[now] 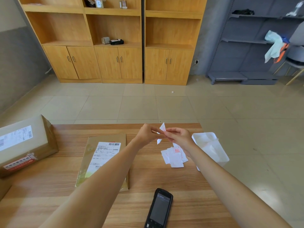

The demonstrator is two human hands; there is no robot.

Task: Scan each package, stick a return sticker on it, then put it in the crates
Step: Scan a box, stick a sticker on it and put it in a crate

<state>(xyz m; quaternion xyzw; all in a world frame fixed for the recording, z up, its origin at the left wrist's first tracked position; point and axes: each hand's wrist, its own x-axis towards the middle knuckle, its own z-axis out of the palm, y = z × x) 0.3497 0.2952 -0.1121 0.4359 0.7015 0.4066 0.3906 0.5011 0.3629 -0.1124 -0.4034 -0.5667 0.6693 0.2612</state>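
**Over the far half of the table, both hands work one return sticker**

Above the wooden table (164,181), toward its far edge, the left hand (145,134) and the right hand (180,137) meet with fingertips together. Between them they pinch a small white return sticker (162,129), held up in the air: its upper corner juts above the fingers and a lower flap hangs beneath them. Both hands have their fingers curled onto this slip; whether backing paper is coming away cannot be told.

Just below the right hand, a loose pile of return stickers (174,156) lies on the tabletop, one showing a red printed square. Left of that pile and under the left forearm lies a flat brown padded mailer (105,155), its white shipping label (105,154) facing up with a barcode at the top. It is untouched by either hand.

At the left edge of the table sits a cardboard box (24,143) with its own label and red printed tape. A black handheld scanner (159,208) lies screen-up at the near edge, between the two forearms. A white plastic bin (212,148) stands just beside the table's right edge, near the right wrist.
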